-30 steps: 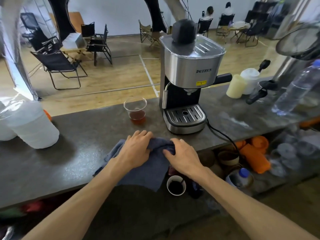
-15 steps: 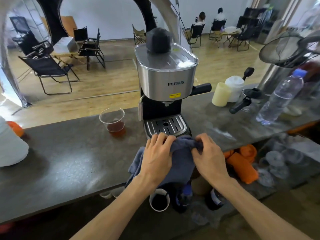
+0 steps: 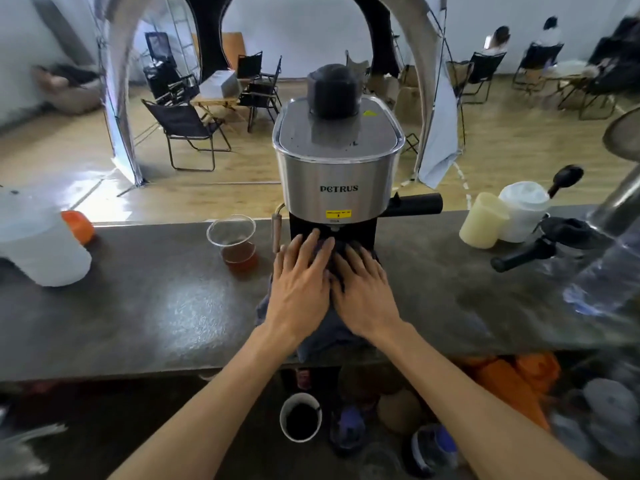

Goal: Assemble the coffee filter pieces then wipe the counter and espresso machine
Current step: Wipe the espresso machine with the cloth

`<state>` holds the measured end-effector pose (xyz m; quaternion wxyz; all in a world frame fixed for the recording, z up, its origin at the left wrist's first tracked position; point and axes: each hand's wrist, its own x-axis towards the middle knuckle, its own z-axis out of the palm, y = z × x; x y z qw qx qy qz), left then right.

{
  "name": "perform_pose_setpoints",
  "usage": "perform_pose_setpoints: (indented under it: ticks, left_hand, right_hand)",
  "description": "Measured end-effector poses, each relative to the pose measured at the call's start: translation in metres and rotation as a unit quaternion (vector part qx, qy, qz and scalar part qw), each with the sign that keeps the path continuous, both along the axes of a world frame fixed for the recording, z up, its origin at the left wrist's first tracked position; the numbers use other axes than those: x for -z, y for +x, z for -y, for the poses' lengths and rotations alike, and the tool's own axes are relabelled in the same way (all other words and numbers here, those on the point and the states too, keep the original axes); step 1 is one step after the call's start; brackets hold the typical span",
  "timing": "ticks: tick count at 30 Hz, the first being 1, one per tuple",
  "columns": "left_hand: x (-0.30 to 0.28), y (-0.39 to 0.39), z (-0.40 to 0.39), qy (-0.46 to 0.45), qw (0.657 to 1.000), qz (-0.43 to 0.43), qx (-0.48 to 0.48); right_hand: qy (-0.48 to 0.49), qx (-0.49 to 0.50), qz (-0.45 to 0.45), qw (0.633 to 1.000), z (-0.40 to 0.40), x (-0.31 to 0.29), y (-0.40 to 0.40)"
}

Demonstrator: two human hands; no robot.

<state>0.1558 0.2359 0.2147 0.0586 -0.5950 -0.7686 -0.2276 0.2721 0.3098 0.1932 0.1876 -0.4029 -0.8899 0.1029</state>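
Our fingers (image 3: 313, 242) lie straight and a little spread, flat on the cloth (image 3: 325, 332). The left hand (image 3: 300, 284) and right hand (image 3: 363, 287) sit side by side, touching along their inner edges, and both press the cloth down over the low front of the machine (image 3: 337, 181), where its tray would be; the tray itself is hidden under cloth and hands. The left fingertips reach into the dark recess under the spout. The cloth's loose end trails back over the counter (image 3: 156, 306) toward its near edge.

Just left of the machine a clear cup (image 3: 232, 242) with brown liquid stands on the counter. Farther left are a white jug (image 3: 38, 247) and an orange lid (image 3: 78, 226). To the right stand a pale yellow cup (image 3: 483, 221) and a white cup (image 3: 523, 209), and beside them lies the portafilter (image 3: 540, 245), its black handle pointing toward us. Below the counter edge sits a paper cup (image 3: 300, 417) holding something dark.
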Motion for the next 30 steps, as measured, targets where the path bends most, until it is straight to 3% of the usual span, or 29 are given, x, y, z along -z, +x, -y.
perform_pose_setpoints:
  ticks: [1,4,8,11,17,23,26,30]
  left_hand:
    - [-0.001,-0.002,0.005,-0.043,0.999,-0.01,0.026]
    - [-0.015,-0.013,0.009,-0.191,0.978,0.069,0.051]
    - [-0.019,-0.02,0.006,-0.216,0.973,0.055,0.066]
    - [-0.01,-0.015,0.017,-0.162,0.984,0.016,0.074]
    - [0.013,-0.006,0.041,-0.067,0.995,0.022,0.075]
    - [-0.009,0.011,0.069,0.058,0.978,0.144,0.136]
    - [-0.041,0.016,0.085,0.121,0.963,0.156,0.181]
    - [-0.107,0.023,0.098,0.226,0.94,0.125,0.22]
  right_hand:
    - [-0.004,-0.01,0.0,1.0,-0.002,0.002,0.001]
    - [-0.006,-0.029,0.009,1.0,-0.004,0.001,0.003]
    - [-0.005,-0.029,0.003,1.0,0.003,-0.008,0.006]
    - [0.001,-0.031,-0.018,0.999,0.012,-0.007,0.009]
    - [0.034,-0.022,-0.059,0.997,0.029,0.001,0.02]
    - [-0.044,0.004,-0.226,0.973,0.066,-0.003,0.04]
    - [-0.074,-0.01,-0.322,0.944,0.092,-0.037,0.049]
    - [0.006,-0.045,-0.373,0.927,0.112,-0.113,0.052]
